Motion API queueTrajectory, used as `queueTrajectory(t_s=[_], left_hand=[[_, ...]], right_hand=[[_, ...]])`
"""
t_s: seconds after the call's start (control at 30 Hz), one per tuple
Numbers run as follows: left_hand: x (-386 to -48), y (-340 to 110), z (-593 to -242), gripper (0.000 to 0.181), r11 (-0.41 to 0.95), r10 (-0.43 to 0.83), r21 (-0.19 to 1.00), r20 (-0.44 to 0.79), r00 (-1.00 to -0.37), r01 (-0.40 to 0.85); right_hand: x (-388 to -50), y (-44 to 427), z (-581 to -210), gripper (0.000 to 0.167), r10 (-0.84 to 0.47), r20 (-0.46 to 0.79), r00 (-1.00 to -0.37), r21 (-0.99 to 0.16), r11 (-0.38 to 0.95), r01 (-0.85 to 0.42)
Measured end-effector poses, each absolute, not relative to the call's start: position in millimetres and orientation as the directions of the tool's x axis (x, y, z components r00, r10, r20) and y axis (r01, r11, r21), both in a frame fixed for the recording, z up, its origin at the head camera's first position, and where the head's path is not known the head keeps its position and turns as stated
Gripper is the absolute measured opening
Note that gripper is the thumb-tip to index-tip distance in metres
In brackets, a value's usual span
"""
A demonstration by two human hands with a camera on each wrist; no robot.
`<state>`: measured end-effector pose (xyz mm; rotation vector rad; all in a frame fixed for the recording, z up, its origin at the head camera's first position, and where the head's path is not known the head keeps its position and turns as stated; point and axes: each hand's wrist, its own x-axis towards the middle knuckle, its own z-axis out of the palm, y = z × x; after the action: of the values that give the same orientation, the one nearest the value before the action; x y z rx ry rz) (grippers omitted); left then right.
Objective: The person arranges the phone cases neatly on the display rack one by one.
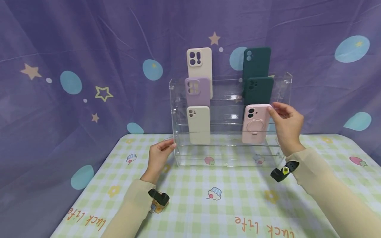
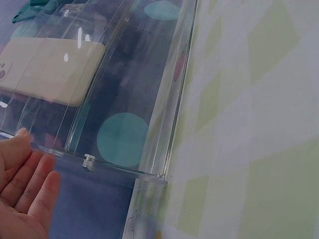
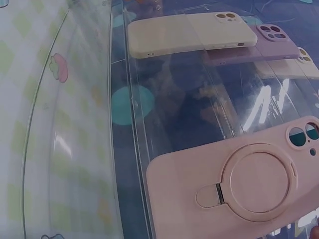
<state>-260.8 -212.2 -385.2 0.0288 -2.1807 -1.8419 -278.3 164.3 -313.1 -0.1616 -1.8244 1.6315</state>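
A clear acrylic display rack stands on the table with tiers of phone cases. My right hand holds a pink phone case by its upper right corner, thumb in front. This case, with a ring on its back, leans in the lower right of the rack; the right wrist view shows the ring large, with the hand almost out of frame. At the rack's left side panel, my left hand pinches the edge between thumb and fingers. In the left wrist view the thumb touches that edge.
On the left of the rack, a cream case sits below a lilac case and a white case. Two dark green cases, an upper one and a lower one, stand behind the pink one. A purple curtain hangs behind.
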Motion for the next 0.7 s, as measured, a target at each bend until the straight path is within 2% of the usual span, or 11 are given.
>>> queueTrajectory(t_s=[0.2, 0.47, 0.7], left_hand=[[-263.0, -211.3, -389.4, 0.026, 0.204, -0.204, 0.96, 0.233, -0.951, 0.191], [-264.0, -211.0, -390.4, 0.025, 0.208, -0.202, 0.958, 0.239, -0.95, 0.197], [-263.0, -212.0, -388.8, 0.027, 0.202, -0.2, 0.963, 0.221, -0.955, 0.18]], right_hand=[[-279.0, 166.1, -313.4, 0.041, 0.436, 0.37, -0.821, -0.926, 0.245, -0.287], [-281.8, 165.2, -309.8, 0.038, 0.443, 0.384, -0.81, -0.922, 0.239, -0.306], [-280.8, 165.7, -309.2, 0.039, 0.459, 0.375, -0.806, -0.921, 0.284, -0.266]])
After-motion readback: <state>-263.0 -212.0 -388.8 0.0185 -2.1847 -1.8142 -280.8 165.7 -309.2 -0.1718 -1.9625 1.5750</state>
